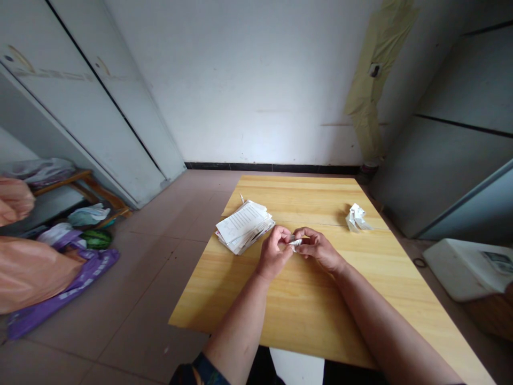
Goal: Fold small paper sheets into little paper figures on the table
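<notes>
Both my hands meet over the middle of a yellow wooden table [352, 310]. My left hand [274, 250] and my right hand [318, 247] are closed, pinching a small folded piece of white paper [295, 243] between their fingertips, just above the tabletop. Just left of my left hand lies a stack of printed paper sheets [243, 226]. A folded white paper figure [356, 217] sits on the table to the far right of my right hand.
White cabinets [100, 107] line the left wall. Plastic bags, orange [32, 272] and purple [68, 283], and a watermelon [96, 239] lie on the tiled floor at left. A white appliance [468, 267] stands at right, next to grey panels.
</notes>
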`<action>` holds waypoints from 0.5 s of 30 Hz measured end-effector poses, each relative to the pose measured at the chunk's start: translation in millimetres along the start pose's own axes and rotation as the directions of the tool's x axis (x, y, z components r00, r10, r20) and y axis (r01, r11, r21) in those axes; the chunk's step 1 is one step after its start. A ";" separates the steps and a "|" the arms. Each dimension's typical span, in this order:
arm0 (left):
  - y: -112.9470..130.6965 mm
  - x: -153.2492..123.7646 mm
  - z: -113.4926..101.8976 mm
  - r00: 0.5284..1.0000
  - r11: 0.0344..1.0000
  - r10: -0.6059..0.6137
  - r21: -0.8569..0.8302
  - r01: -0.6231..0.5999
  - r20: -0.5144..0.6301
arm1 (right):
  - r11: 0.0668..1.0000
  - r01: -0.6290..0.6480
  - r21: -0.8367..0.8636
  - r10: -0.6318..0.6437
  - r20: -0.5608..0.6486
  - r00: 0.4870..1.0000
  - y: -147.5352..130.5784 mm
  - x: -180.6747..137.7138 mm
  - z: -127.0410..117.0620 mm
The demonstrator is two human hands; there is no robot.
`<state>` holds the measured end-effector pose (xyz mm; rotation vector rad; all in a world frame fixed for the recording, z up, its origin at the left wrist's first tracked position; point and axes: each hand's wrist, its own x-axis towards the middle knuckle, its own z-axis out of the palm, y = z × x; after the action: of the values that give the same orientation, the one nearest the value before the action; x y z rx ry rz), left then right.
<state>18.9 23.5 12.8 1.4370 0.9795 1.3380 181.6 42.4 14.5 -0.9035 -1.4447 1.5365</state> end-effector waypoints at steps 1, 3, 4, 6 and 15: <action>1.2 -0.6 0.1 1.000 0.999 0.031 0.045 -0.031 -0.003 | 0.999 0.018 -0.029 -0.017 0.013 1.000 1.4 0.3 -1.3; 3.5 -1.6 0.1 0.997 0.992 0.072 0.102 -0.071 -0.010 | 0.991 0.092 -0.099 -0.089 0.033 0.995 3.0 0.7 -3.2; 4.4 -1.8 0.1 0.996 0.989 0.087 0.124 -0.085 -0.009 | 0.980 0.139 -0.141 -0.134 0.041 0.990 2.9 0.7 -3.7; 5.3 -2.1 -0.1 0.993 0.977 0.118 0.176 -0.116 0.002 | 0.946 0.220 -0.236 -0.213 0.056 0.975 1.0 0.5 -3.6; -3.5 -0.7 -0.5 0.990 0.983 0.117 0.149 -0.104 -0.077 | 0.813 0.343 -0.471 -0.350 0.076 0.934 -9.0 -2.2 -3.3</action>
<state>18.5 23.9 9.2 1.5733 1.0845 1.4439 186.3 41.7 23.2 -0.8603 -1.9042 0.9093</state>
